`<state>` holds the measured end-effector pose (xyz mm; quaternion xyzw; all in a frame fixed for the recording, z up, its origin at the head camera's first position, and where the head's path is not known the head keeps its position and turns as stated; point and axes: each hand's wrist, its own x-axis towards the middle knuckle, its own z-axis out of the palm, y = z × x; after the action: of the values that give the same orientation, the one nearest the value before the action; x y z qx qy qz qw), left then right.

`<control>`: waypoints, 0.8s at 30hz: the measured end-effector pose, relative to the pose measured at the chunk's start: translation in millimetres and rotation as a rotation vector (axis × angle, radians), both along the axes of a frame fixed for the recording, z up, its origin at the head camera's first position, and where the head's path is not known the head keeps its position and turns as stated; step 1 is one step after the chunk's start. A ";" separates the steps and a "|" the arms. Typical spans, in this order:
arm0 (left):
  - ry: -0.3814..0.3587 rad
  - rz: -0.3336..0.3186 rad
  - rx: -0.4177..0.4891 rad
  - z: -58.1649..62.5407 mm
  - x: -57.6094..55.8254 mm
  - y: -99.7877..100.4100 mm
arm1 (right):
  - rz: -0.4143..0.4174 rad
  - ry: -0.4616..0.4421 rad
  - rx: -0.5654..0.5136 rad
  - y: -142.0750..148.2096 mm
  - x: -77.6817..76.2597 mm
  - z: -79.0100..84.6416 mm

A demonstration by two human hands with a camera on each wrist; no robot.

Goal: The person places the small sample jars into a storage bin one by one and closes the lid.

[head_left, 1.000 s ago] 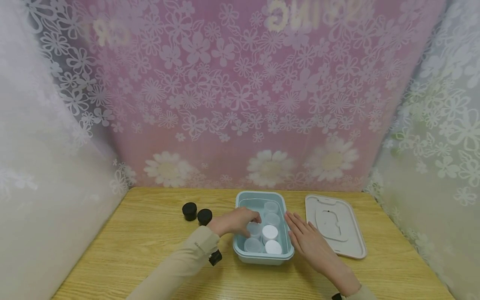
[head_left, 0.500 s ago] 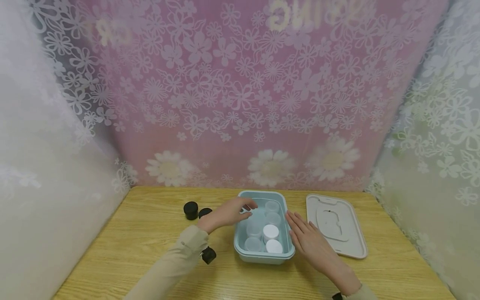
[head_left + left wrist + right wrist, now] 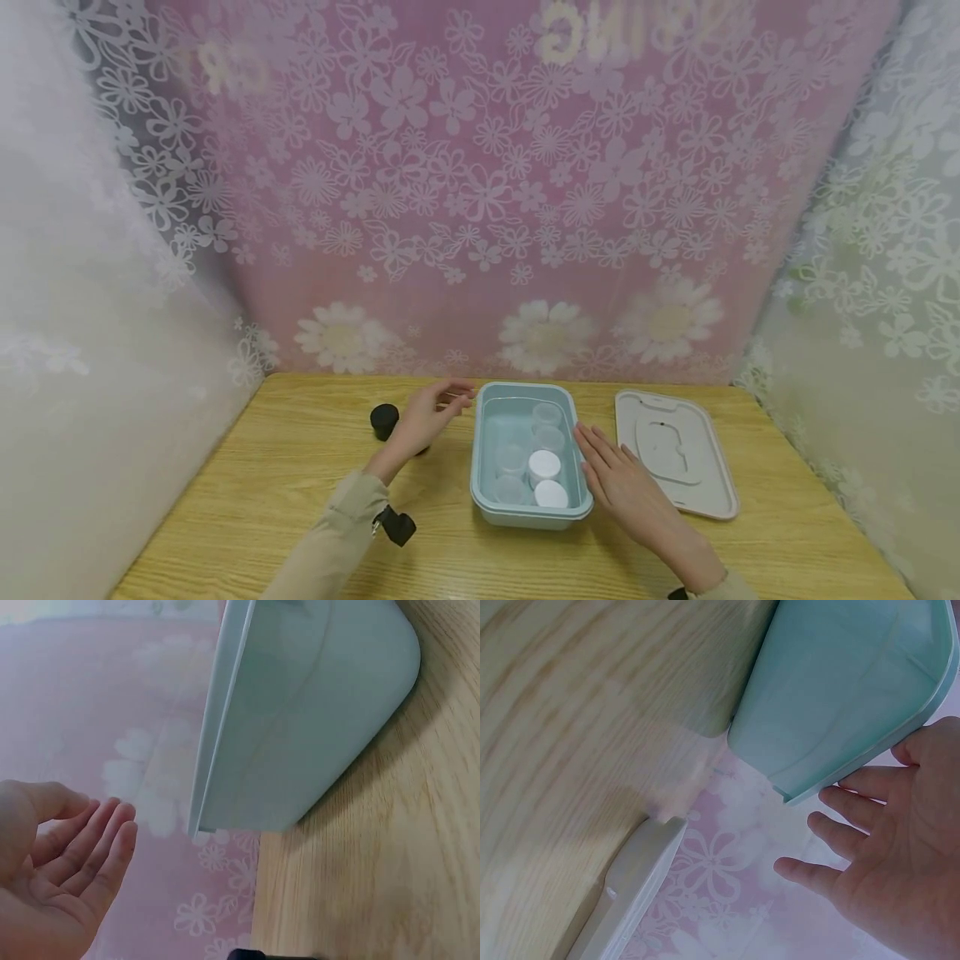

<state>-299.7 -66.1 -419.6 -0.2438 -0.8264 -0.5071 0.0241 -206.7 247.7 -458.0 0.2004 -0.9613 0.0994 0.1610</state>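
Observation:
A light blue plastic bin (image 3: 487,417) stands on the table with several small round containers inside. Two have bright white lids (image 3: 543,465); the others are translucent, such as the translucent container (image 3: 512,489) at the front left. My left hand (image 3: 420,421) is in the air just left of the bin, fingers loosely bent and holding nothing; the left wrist view shows that hand (image 3: 67,870) apart from the bin wall. With straight fingers, my right hand (image 3: 622,487) touches the bin's right rim, as the right wrist view shows for the hand (image 3: 892,840).
Left of the bin stands a black round jar (image 3: 384,421); a second black object is mostly hidden behind my left wrist. To the right lies a flat pale lid (image 3: 678,450). The wooden table (image 3: 247,500) ends at a flowered pink curtain (image 3: 450,250).
My left hand has come up out of the bin and moved left, past its rim, with nothing in it. The right hand stays at the right rim. The containers look unmoved.

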 end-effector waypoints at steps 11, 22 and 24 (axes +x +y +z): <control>0.033 0.242 0.144 -19.1 -1.1 -36.0 | 0.006 0.007 -0.002 -0.2 -0.2 0.2; 0.060 0.340 0.050 -37.0 5.0 -59.2 | 0.003 0.000 0.000 -0.8 0.7 2.5; 0.061 0.344 0.013 -40.2 6.2 -60.8 | 0.003 0.007 0.000 -1.1 1.0 2.6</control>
<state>-293.5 -126.9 -459.8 -0.1139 -0.8514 -0.4934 0.1371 -205.7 246.7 -455.4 0.2020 -0.9604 0.0988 0.1643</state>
